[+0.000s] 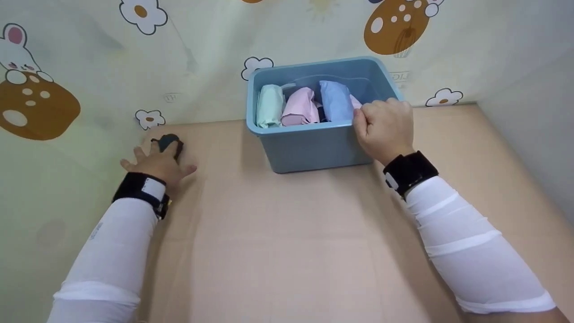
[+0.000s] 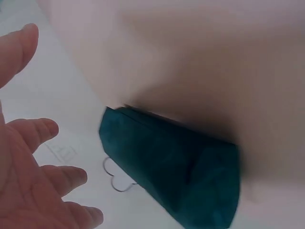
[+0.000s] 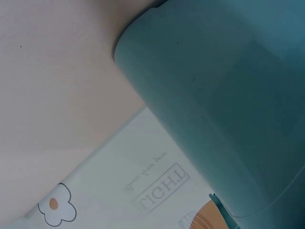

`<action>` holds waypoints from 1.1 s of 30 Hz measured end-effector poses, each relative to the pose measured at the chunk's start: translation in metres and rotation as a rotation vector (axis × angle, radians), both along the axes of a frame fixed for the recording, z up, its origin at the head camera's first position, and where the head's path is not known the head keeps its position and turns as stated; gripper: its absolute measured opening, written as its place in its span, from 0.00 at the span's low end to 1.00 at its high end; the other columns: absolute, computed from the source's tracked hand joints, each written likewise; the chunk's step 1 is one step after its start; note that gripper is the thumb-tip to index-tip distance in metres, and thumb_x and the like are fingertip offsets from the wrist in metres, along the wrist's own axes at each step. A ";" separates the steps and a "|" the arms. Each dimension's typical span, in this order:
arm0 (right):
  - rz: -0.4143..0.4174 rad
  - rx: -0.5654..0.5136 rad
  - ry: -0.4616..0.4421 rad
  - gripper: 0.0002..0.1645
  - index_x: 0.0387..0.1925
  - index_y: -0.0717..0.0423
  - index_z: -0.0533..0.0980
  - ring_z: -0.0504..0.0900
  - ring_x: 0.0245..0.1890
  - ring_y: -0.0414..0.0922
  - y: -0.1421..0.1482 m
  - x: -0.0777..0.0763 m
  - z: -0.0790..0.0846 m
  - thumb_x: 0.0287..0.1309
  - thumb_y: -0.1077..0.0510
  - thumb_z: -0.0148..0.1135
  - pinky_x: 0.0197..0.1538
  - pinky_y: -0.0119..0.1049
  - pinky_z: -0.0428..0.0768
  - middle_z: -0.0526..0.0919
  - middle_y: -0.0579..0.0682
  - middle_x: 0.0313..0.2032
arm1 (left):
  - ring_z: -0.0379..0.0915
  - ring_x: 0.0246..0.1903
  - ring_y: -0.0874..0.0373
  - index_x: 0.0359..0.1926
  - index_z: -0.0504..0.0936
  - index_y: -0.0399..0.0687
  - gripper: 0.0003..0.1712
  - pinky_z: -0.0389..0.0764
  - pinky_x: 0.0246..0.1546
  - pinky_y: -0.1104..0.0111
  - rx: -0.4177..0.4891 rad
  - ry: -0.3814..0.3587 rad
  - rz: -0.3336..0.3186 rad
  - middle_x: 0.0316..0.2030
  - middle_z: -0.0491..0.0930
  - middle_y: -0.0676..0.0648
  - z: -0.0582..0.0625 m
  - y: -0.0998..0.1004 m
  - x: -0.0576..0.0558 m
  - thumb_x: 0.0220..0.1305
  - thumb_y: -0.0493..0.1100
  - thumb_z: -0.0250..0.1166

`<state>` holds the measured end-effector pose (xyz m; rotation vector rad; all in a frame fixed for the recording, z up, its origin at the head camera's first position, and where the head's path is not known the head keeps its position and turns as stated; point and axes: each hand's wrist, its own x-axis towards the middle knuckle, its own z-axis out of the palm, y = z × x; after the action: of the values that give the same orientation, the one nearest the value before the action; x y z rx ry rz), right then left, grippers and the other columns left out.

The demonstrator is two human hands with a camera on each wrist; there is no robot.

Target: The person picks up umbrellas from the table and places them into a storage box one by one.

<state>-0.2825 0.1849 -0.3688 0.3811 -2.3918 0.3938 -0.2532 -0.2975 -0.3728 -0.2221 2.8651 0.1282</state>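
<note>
My left hand (image 1: pixel 155 164) is spread over a small dark green folded bundle (image 1: pixel 167 141) at the left by the wall. In the left wrist view the bundle (image 2: pixel 167 164) has a fabric-like surface, and the fingers there are straight and apart from it. My right hand (image 1: pixel 388 128) grips the front right rim of a blue plastic bin (image 1: pixel 314 150). Inside the bin stand a mint green bundle (image 1: pixel 270 106), a pink bundle (image 1: pixel 301 107) and a blue bundle (image 1: pixel 336 102). The right wrist view shows the bin's side wall (image 3: pixel 214 95), with the hand itself out of sight.
The bin stands on a beige tabletop (image 1: pixel 287 233) close to the back wall (image 1: pixel 202 67), which carries flower and rabbit prints. Another wall (image 1: pixel 533 116) rises along the right. Something pink and something dark show between the bundles in the bin.
</note>
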 end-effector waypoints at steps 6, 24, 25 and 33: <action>-0.002 -0.001 -0.008 0.34 0.13 0.55 0.68 0.68 0.22 0.55 -0.001 -0.001 -0.001 0.76 0.44 0.40 0.33 0.44 0.56 0.67 0.53 0.14 | 0.26 0.74 0.10 0.84 0.46 0.42 0.60 0.43 0.62 0.14 0.022 -0.044 0.050 0.78 0.35 0.18 -0.013 -0.016 0.001 0.69 0.75 0.56; -0.011 0.003 -0.013 0.35 0.14 0.57 0.69 0.69 0.23 0.56 0.000 0.000 0.000 0.76 0.44 0.40 0.33 0.44 0.56 0.68 0.55 0.15 | 0.46 0.71 0.10 0.84 0.40 0.41 0.59 0.63 0.61 0.22 0.144 -0.024 0.086 0.76 0.40 0.15 -0.028 -0.036 0.006 0.71 0.69 0.58; -0.011 0.004 -0.018 0.35 0.14 0.56 0.69 0.69 0.23 0.56 -0.001 -0.001 0.000 0.76 0.44 0.39 0.33 0.44 0.56 0.68 0.54 0.15 | 0.47 0.70 0.10 0.84 0.39 0.42 0.59 0.64 0.62 0.22 0.150 -0.021 0.091 0.76 0.41 0.15 -0.029 -0.037 0.006 0.71 0.68 0.58; -0.016 0.008 -0.032 0.35 0.14 0.55 0.69 0.68 0.23 0.55 -0.001 -0.001 0.000 0.76 0.43 0.39 0.34 0.44 0.57 0.67 0.54 0.15 | 0.62 0.64 0.13 0.85 0.41 0.44 0.50 0.71 0.60 0.28 0.140 0.006 0.099 0.73 0.47 0.14 -0.036 -0.041 0.003 0.76 0.55 0.57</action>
<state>-0.2834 0.1842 -0.3693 0.3615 -2.4269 0.3866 -0.2503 -0.3390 -0.4087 -0.3354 2.8365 0.3477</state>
